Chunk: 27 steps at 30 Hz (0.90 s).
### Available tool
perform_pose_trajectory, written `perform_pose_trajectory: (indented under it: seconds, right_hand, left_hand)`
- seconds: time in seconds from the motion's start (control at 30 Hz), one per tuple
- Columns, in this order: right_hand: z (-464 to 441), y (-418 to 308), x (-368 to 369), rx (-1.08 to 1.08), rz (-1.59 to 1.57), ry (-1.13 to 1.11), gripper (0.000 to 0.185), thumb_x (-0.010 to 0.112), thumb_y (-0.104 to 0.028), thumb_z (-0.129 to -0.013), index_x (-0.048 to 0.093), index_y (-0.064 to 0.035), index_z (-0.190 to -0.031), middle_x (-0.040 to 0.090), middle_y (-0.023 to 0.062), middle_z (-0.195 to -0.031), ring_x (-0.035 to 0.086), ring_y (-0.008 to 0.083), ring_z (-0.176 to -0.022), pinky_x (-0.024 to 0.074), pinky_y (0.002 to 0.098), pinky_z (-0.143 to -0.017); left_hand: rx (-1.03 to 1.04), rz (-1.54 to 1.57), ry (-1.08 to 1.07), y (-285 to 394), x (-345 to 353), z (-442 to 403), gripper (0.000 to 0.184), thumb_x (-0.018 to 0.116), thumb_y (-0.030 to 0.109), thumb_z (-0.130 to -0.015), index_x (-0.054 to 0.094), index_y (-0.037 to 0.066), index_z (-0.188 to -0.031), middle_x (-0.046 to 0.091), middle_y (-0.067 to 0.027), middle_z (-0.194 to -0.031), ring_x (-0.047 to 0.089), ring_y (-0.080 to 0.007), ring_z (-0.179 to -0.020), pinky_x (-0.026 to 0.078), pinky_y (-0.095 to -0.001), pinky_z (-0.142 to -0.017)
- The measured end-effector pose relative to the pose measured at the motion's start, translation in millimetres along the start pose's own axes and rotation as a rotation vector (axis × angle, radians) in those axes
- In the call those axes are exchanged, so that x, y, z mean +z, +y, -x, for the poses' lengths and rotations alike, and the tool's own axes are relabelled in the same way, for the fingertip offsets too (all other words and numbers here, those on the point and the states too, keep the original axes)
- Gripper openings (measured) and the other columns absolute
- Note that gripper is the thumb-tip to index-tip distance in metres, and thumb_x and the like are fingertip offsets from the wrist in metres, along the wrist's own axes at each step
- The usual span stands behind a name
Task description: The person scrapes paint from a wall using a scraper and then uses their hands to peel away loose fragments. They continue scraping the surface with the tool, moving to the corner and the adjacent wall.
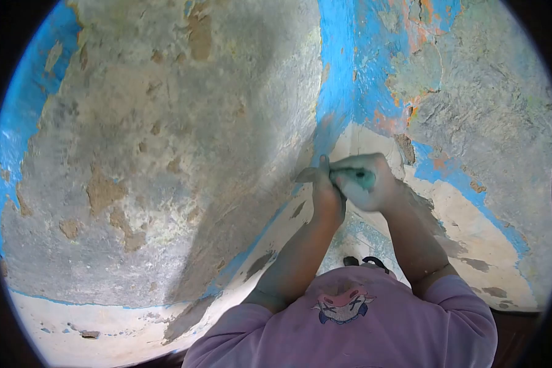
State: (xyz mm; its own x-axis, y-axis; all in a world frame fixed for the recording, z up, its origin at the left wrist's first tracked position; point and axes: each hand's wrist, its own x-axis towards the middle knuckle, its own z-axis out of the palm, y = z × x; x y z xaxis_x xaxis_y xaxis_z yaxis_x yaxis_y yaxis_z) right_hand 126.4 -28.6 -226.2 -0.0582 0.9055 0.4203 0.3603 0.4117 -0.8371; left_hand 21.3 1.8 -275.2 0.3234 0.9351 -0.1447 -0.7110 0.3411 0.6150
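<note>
My left hand (326, 187) is closed, thumb up, in front of the wall corner. A flat greyish blade, like that of a scraper (305, 176), sticks out to its left; the fingers hide the rest of it. Against its right side, my right hand (365, 181) is closed like a fist and blurred. Something dark and greenish shows among its fingers, too smeared to name. Behind both hands, blue paint (337, 73) runs down the corner, flaking at its edges, with a pale bare patch (363, 140) below it.
On the left is a wide grey wall (165, 122) with brown chipped spots. To the right stands a rough grey wall (490, 104) with a blue strip. Cream bands (80, 325) run along the wall bases. Dark footwear (374, 262) shows on the speckled floor (357, 236) below me.
</note>
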Motion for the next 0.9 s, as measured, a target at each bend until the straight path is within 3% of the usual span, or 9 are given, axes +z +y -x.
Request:
perform_pose_trajectory:
  seconds: [0.1, 0.23, 0.37, 0.4, 0.53, 0.63, 0.73, 0.83, 0.9]
  right_hand:
    - [-7, 20, -1, 0.113, -0.051, -0.067, 0.024, 0.063, -0.016, -0.075, 0.068, 0.0028, -0.089, 0.068, 0.0165, -0.076, 0.066, 0.0181, -0.066, 0.0515, 0.0294, -0.062]
    - [7, 2, 2, -0.129, 0.110, -0.003, 0.024, 0.059, -0.008, -0.077, 0.066, 0.0076, -0.093, 0.067, 0.0161, -0.076, 0.064, 0.0141, -0.068, 0.0512, 0.0267, -0.062]
    - [5, 22, 1, 0.163, -0.058, -0.075, 0.022, 0.059, -0.008, -0.079, 0.067, 0.0055, -0.094, 0.067, 0.0157, -0.076, 0.064, 0.0153, -0.067, 0.0510, 0.0264, -0.062]
    - [6, 9, -2, 0.002, 0.080, -0.082, 0.022, 0.059, -0.009, -0.080, 0.066, 0.0063, -0.094, 0.067, 0.0157, -0.076, 0.064, 0.0146, -0.067, 0.0509, 0.0265, -0.062]
    - [13, 2, 1, 0.007, 0.161, -0.029, 0.023, 0.060, -0.009, -0.078, 0.066, 0.0064, -0.095, 0.067, 0.0156, -0.076, 0.064, 0.0138, -0.067, 0.0509, 0.0269, -0.062]
    - [4, 7, -1, 0.108, -0.059, -0.022, 0.025, 0.060, -0.008, -0.075, 0.066, 0.0064, -0.095, 0.067, 0.0156, -0.075, 0.065, 0.0139, -0.068, 0.0507, 0.0272, -0.063]
    - [15, -3, 0, -0.121, 0.167, 0.017, 0.024, 0.060, -0.007, -0.077, 0.065, 0.0071, -0.096, 0.068, 0.0151, -0.078, 0.065, 0.0139, -0.068, 0.0516, 0.0265, -0.063]
    - [8, 24, 8, 0.130, -0.075, -0.052, 0.024, 0.061, -0.007, -0.077, 0.065, 0.0066, -0.097, 0.068, 0.0157, -0.079, 0.065, 0.0150, -0.069, 0.0516, 0.0271, -0.064]
    - [15, 11, 4, 0.006, 0.082, -0.040, 0.025, 0.061, -0.007, -0.077, 0.065, 0.0066, -0.098, 0.068, 0.0160, -0.080, 0.065, 0.0147, -0.071, 0.0510, 0.0271, -0.065]
  left_hand:
    - [-0.060, -0.004, 0.060, -7, -10, -7, 0.040, 0.042, 0.039, -0.097, 0.049, 0.002, -0.113, 0.054, -0.0080, -0.100, 0.055, -0.0160, -0.095, 0.044, -0.0320, -0.084]
    - [-0.016, 0.021, -0.096, -5, -10, -5, 0.045, 0.038, 0.043, -0.097, 0.048, 0.006, -0.121, 0.054, -0.0070, -0.110, 0.053, -0.0164, -0.102, 0.041, -0.0322, -0.091]
    - [-0.081, -0.018, 0.047, -7, -8, -5, 0.036, 0.043, 0.038, -0.097, 0.049, 0.004, -0.107, 0.053, -0.0074, -0.097, 0.053, -0.0157, -0.090, 0.044, -0.0312, -0.080]
    - [-0.038, -0.007, 0.013, -7, -6, -1, 0.036, 0.044, 0.039, -0.097, 0.049, 0.004, -0.106, 0.053, -0.0069, -0.096, 0.053, -0.0150, -0.090, 0.044, -0.0307, -0.080]
    - [-0.068, 0.034, 0.023, -9, -13, -8, 0.035, 0.043, 0.039, -0.097, 0.049, 0.005, -0.105, 0.053, -0.0053, -0.094, 0.053, -0.0134, -0.089, 0.043, -0.0300, -0.080]
    - [-0.073, 0.008, -0.071, -4, -7, -2, 0.034, 0.042, 0.039, -0.097, 0.050, 0.007, -0.103, 0.053, -0.0046, -0.094, 0.052, -0.0128, -0.089, 0.043, -0.0297, -0.080]
    - [-0.063, 0.009, -0.043, 2, 2, 1, 0.031, 0.040, 0.037, -0.098, 0.051, 0.008, -0.099, 0.052, -0.0042, -0.091, 0.052, -0.0122, -0.088, 0.043, -0.0296, -0.079]
    - [-0.092, -0.017, 0.036, -11, -20, 3, 0.031, 0.039, 0.036, -0.098, 0.052, 0.008, -0.095, 0.051, -0.0041, -0.089, 0.050, -0.0121, -0.087, 0.042, -0.0298, -0.080]
    - [-0.108, -0.080, 0.056, -12, -22, -7, 0.031, 0.039, 0.035, -0.098, 0.052, 0.008, -0.093, 0.051, -0.0042, -0.088, 0.049, -0.0121, -0.086, 0.041, -0.0300, -0.080]
